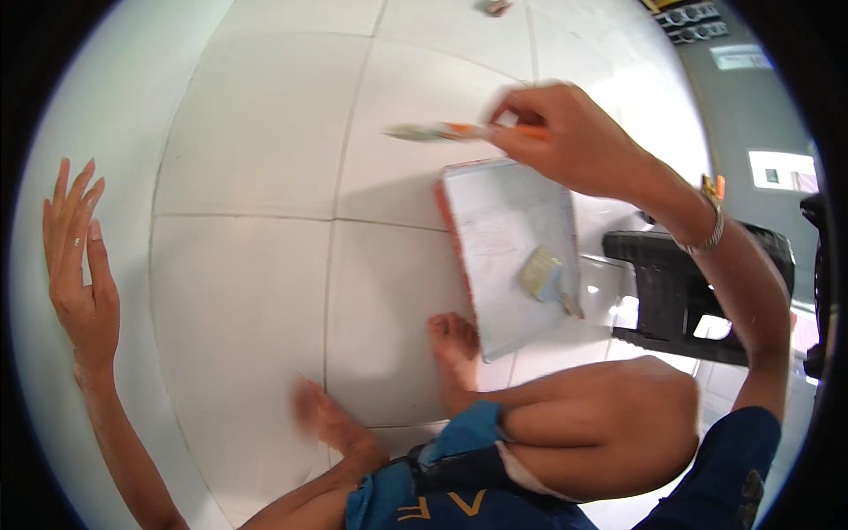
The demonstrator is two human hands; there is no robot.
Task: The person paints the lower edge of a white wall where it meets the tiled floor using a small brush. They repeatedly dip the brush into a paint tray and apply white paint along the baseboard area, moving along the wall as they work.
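In my right hand [563, 132] is a slim paintbrush [457, 130] with an orange handle, its bristles coated in something pale and aimed to the left. The brush is slightly blurred and held above the tiled floor [265, 285]. My left hand [79, 245] rests flat against the pale wall [99, 146] with its fingers a little apart and white specks on it. Below my right hand lies a shallow white tray or lid [497, 265] with a red outer side. A wider yellowish object, apparently a flat brush [542, 273], lies in it.
A black plastic stool [669, 285] stands right of the tray, under my right forearm. My bare feet [454, 341] are on the floor, one beside the tray's left edge. A small brownish object [495, 7] lies at the far edge of view.
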